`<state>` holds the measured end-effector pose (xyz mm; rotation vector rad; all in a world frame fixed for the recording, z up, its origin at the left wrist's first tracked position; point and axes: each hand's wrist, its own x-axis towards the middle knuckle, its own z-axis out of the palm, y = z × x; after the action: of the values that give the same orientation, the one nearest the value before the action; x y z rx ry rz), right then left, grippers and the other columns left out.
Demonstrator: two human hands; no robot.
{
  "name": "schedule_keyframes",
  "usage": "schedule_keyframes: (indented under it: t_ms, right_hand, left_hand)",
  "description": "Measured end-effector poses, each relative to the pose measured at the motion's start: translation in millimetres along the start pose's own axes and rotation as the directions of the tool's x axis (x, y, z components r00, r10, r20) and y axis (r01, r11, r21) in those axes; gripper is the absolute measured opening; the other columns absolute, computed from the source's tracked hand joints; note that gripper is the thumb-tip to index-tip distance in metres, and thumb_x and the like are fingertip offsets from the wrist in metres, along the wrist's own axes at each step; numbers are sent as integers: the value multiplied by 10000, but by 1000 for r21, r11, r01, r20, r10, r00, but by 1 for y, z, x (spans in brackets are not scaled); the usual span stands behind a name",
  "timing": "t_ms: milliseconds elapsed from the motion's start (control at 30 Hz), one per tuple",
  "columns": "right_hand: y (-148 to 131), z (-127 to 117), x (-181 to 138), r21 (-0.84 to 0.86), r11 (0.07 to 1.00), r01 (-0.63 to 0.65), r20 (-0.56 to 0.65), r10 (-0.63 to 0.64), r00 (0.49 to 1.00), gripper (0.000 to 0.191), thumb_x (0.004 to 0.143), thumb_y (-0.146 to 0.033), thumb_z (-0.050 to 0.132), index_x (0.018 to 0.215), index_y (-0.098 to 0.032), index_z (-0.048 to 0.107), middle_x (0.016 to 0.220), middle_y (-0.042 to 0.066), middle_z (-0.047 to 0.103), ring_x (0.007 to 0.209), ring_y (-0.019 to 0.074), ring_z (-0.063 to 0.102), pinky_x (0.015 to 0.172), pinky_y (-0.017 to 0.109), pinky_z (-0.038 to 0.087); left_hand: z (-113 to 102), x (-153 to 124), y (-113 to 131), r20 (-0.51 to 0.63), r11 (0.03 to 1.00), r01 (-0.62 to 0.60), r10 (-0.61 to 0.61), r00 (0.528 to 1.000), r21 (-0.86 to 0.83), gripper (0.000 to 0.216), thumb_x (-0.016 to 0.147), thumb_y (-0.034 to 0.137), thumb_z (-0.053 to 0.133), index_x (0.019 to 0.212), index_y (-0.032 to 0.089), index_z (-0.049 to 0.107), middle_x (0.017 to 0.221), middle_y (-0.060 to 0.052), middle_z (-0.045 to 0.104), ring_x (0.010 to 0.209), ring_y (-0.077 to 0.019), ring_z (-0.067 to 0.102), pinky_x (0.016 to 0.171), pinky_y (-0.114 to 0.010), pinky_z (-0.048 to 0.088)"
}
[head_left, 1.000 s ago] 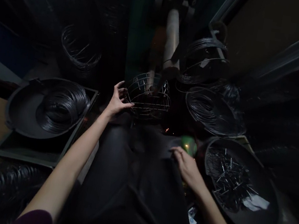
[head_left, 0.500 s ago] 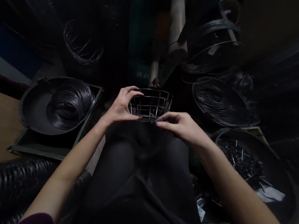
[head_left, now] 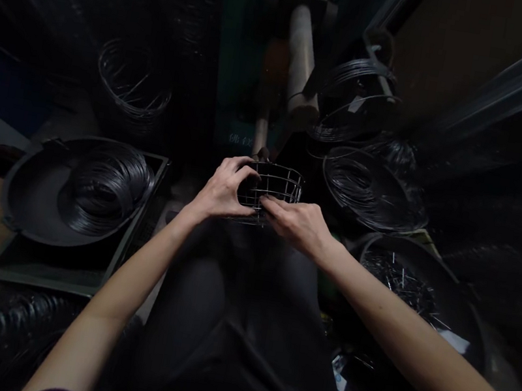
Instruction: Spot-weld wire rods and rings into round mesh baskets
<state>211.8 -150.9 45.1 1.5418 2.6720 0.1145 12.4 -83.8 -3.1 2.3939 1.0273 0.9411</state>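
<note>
— Gripping with left hand (head_left: 227,187)?
— Half-curled round the wire basket (head_left: 282,193), ahead of the lap (head_left: 235,297).
— With right hand (head_left: 301,223)?
— Pinched at its near side, further left than before; can't tell on what.

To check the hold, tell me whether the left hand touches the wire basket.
Touching: the head view shows the left hand curled around and gripping the left side of the wire basket.

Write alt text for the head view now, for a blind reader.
In dim light, a person's left-hand grip holds a wire basket, with the right-hand grip at its near side. To the left, a dark basin holds coiled wire; to the right, a pan holds thin metal pieces. Beyond is a pale cylinder.
</note>
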Motion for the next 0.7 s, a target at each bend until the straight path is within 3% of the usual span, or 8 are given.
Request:
schedule_keyframes:
  t_ms: [400,700]
  right_hand:
    - [10,3,10,-37,999,-7,-90,4,996,366,1008,-312,381,1247,-265,654,1220,15,702,771,155,704,494,273,280]
    - [17,2,22,-12,1000,-23,-122,21,992,347,987,-315,416,1193,-247,687,1159,42,729,768,169,704,513,261,333]
  left_hand:
    - [-6,9,-4,8,999,21,-20,1000,-31,620,605,279,849,1152,198,568,1353,-130,485,1290,-332,453,1084,-508,422]
    - [-5,23,-17,-8,999,15,-15,1000,-30,684,572,347,892,1168,205,587,1328,-129,517,1263,-335,477,1061,-517,438]
